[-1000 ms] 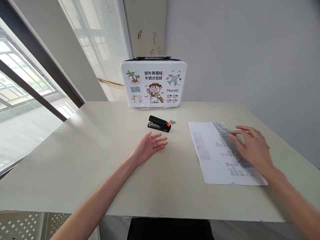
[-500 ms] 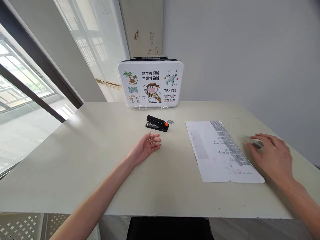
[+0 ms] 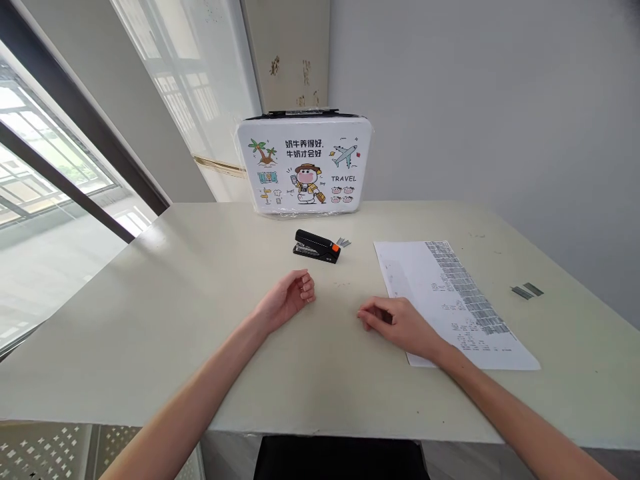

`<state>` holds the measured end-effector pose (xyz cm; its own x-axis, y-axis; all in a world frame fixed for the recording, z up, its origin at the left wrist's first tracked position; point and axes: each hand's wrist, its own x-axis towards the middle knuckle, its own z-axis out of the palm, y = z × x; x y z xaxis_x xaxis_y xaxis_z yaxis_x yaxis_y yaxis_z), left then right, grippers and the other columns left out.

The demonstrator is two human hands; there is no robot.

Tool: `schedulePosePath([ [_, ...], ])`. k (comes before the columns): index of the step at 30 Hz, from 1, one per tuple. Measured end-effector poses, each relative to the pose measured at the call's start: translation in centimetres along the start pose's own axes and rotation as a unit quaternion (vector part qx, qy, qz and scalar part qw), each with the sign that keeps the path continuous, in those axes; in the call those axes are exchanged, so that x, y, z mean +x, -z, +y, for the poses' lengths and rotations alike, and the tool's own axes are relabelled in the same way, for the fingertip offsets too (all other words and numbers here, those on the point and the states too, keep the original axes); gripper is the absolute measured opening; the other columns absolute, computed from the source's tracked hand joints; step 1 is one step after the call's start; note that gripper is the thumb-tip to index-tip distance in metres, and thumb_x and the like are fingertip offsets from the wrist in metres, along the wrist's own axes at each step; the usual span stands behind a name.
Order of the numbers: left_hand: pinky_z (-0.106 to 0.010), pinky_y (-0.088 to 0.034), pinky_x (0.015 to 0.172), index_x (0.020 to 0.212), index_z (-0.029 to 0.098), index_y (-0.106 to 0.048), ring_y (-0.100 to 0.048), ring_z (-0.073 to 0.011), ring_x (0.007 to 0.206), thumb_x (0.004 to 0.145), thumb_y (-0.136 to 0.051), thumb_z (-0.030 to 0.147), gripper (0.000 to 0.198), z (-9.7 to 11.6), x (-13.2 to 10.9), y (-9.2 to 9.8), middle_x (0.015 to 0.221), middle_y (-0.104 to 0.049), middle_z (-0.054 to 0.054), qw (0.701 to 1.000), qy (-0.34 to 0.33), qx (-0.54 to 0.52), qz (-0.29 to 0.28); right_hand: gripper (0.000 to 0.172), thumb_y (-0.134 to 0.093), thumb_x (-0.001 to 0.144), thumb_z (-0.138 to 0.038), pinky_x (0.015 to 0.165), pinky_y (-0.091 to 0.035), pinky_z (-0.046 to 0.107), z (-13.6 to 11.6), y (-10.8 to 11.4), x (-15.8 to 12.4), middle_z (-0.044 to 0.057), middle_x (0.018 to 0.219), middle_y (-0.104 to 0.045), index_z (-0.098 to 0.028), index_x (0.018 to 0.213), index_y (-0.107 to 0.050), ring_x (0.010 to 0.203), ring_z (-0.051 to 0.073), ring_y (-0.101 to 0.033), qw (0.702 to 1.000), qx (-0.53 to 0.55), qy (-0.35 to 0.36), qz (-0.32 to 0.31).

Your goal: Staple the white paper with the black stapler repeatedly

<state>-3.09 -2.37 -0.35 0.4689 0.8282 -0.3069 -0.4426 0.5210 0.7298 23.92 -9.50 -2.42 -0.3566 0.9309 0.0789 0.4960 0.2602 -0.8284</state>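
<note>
My left hand (image 3: 287, 301) rests on the table with its fingers curled in and nothing showing in them. Just beyond it lies a black stapler (image 3: 316, 246) with an orange button, its jaw end pointing left. Several staple strips (image 3: 343, 243) lie behind the stapler's right end. My right hand (image 3: 399, 325) is loosely closed over the left part of a printed paper sheet (image 3: 415, 267), fingertips past its left edge, and no object is visible in it. Two grey staple strips (image 3: 527, 291) lie on the table right of the sheet.
A white hard case (image 3: 305, 163) with cartoon prints, wrapped in clear plastic, stands upright at the back of the table (image 3: 175, 320). A grey wall rises behind, with a window (image 3: 50, 153) at the left. Something black (image 3: 340, 460) is below the front edge.
My right hand has moved left from the staple strips beside the sheet to the sheet's left edge, uncovering the strips. My left hand's fingers have curled in.
</note>
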Motion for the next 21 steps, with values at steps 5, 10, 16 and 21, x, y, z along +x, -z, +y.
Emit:
schedulePosePath([
  [5, -0.025, -0.046, 0.061, 0.071, 0.016, -0.059, -0.043, -0.0101, 0.060, 0.086, -0.074, 0.021, 0.022, -0.1, -0.1, 0.0, 0.072, -0.047, 0.001, 1.000, -0.002, -0.005, 0.006, 0.032, -0.053, 0.105, -0.049, 0.056, -0.045, 0.029, 0.6, -0.5, -0.8, -0.001, 0.072, -0.069, -0.026, 0.089, -0.068, 0.061, 0.015, -0.055, 0.998, -0.051, 0.007, 0.018],
  [10, -0.025, -0.047, 0.062, 0.073, 0.014, -0.062, -0.044, -0.0100, 0.061, 0.085, -0.074, 0.019, 0.017, -0.1, -0.1, 0.0, 0.074, -0.050, 0.000, 1.000, -0.007, -0.004, 0.010, 0.029, -0.052, 0.105, -0.047, 0.061, -0.046, 0.030, 0.7, -0.6, -1.1, -0.001, 0.074, -0.067, -0.027, 0.093, -0.068, 0.065, 0.016, -0.056, 0.997, -0.078, 0.012, 0.023],
  [16, -0.025, -0.048, 0.062, 0.073, 0.014, -0.064, -0.045, -0.0102, 0.061, 0.084, -0.074, 0.018, 0.015, -0.2, 0.0, 0.1, 0.074, -0.051, 0.000, 1.000, -0.007, -0.001, 0.009, 0.029, -0.052, 0.105, -0.046, 0.062, -0.046, 0.031, 0.4, -0.7, -1.0, -0.001, 0.074, -0.068, -0.026, 0.093, -0.068, 0.065, 0.017, -0.058, 0.997, -0.072, 0.012, 0.025],
  [21, -0.025, -0.048, 0.062, 0.073, 0.014, -0.064, -0.045, -0.0101, 0.061, 0.085, -0.073, 0.019, 0.016, -0.2, 0.1, 0.2, 0.074, -0.051, 0.000, 1.000, -0.008, 0.000, 0.009, 0.026, -0.053, 0.105, -0.044, 0.061, -0.045, 0.030, 0.3, -0.6, -1.0, -0.001, 0.075, -0.067, -0.026, 0.093, -0.068, 0.066, 0.016, -0.057, 0.996, -0.077, 0.019, 0.028],
])
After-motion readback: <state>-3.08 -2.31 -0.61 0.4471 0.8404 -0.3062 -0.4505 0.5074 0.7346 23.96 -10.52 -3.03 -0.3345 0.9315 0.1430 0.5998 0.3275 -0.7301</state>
